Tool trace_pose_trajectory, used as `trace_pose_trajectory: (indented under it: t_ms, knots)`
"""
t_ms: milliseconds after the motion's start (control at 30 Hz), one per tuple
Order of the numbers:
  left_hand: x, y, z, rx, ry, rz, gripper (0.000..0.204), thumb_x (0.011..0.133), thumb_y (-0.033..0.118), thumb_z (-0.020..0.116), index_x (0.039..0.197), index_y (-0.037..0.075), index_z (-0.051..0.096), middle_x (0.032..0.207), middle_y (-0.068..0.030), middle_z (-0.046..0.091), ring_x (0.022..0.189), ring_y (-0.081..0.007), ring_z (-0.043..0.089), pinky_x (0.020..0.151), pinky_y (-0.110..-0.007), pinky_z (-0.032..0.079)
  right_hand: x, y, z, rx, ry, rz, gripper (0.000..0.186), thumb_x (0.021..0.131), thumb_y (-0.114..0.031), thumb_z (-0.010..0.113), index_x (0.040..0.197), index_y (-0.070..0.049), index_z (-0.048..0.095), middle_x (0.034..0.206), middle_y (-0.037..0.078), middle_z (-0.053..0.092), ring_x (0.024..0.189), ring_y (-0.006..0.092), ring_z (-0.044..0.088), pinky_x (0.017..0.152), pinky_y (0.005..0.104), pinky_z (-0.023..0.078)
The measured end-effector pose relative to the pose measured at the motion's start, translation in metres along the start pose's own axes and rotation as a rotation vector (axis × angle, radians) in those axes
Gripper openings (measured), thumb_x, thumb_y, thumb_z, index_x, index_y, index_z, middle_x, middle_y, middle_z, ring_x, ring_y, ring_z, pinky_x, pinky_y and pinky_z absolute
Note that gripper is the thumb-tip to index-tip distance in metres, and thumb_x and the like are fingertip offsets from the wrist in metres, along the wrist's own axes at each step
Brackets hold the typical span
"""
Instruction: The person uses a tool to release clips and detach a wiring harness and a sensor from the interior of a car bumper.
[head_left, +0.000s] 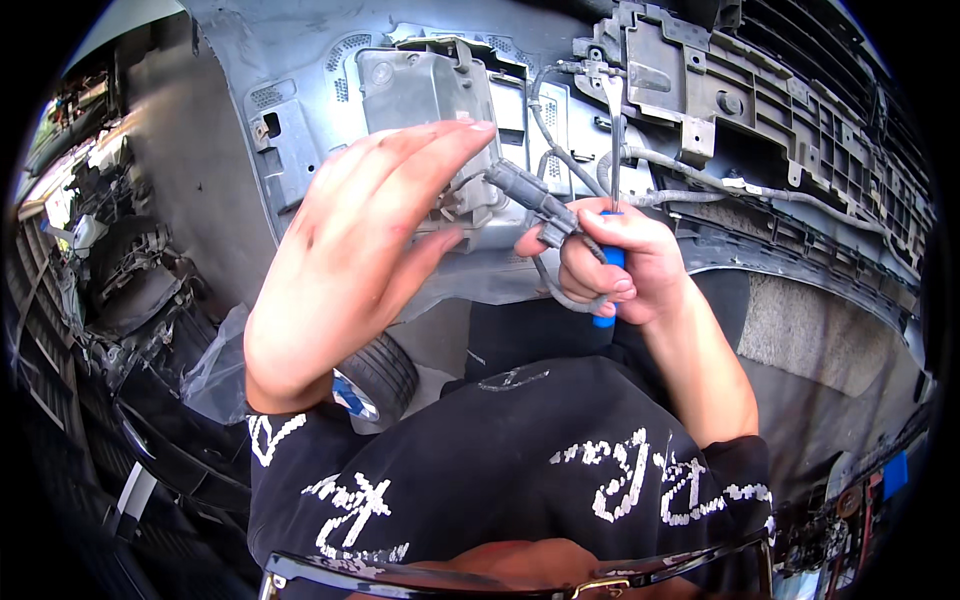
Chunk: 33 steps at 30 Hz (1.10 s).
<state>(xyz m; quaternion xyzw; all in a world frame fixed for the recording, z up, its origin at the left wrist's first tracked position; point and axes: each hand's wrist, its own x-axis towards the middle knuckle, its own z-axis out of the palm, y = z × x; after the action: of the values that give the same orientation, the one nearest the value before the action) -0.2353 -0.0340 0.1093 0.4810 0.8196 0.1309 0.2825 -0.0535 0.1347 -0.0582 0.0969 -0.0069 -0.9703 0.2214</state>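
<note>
My right hand (625, 262) grips a blue-handled screwdriver (611, 150), its metal shaft pointing up toward the grey plastic bracket (690, 75). The same hand also pinches a grey electrical connector (535, 195) and its looping cable (560, 295). My left hand (355, 250) is raised with fingers spread and holds nothing; its fingertips lie in front of a silver lamp housing (425, 85) mounted on the inner side of a grey car bumper (300, 60). The connector sits just right of my left thumb.
A corrugated wiring harness (760, 190) runs along the bumper to the right. A black grille (850, 110) fills the upper right. A tyre (385, 375) and clear plastic sheet (215, 365) lie below left. Dismantled car parts (110, 270) pile up at the left.
</note>
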Motion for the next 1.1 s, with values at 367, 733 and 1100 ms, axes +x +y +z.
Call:
trace_pose_trajectory:
  t_ms: [367,733,1100]
  knots:
    - [0.018,-0.041,0.022,-0.073,-0.02,0.098,0.026,0.09,0.013,0.081,0.113,0.003,0.074,0.103,-0.0101,0.069,0.109,-0.032,0.061,0.104,-0.044,0.044,0.008,-0.02,0.015,-0.139,0.042,0.117,0.053,0.107,-0.033,0.063,0.13,0.014,0.058,0.054,0.001,0.055,0.041,0.009,0.044,0.044,0.0259,0.038]
    - [0.017,-0.077,0.056,-0.265,-0.086,0.128,0.023,0.089,0.011,0.085,0.106,0.004,0.072,0.094,-0.0059,0.069,0.091,-0.0265,0.066,0.11,-0.049,0.04,0.008,0.006,0.0,-0.843,0.502,-0.159,0.036,0.102,-0.018,0.08,0.133,0.0,0.071,0.09,0.003,0.075,0.076,0.0058,0.064,0.072,0.0245,0.052]
    - [0.018,-0.089,0.055,-0.288,-0.058,0.171,0.027,0.084,0.015,0.088,0.104,0.003,0.073,0.091,-0.006,0.068,0.093,-0.0264,0.066,0.099,-0.045,0.041,0.014,0.016,-0.003,-0.592,0.402,-0.08,0.043,0.101,-0.006,0.078,0.142,0.003,0.067,0.108,0.011,0.078,0.098,0.0151,0.076,0.086,0.0297,0.061]
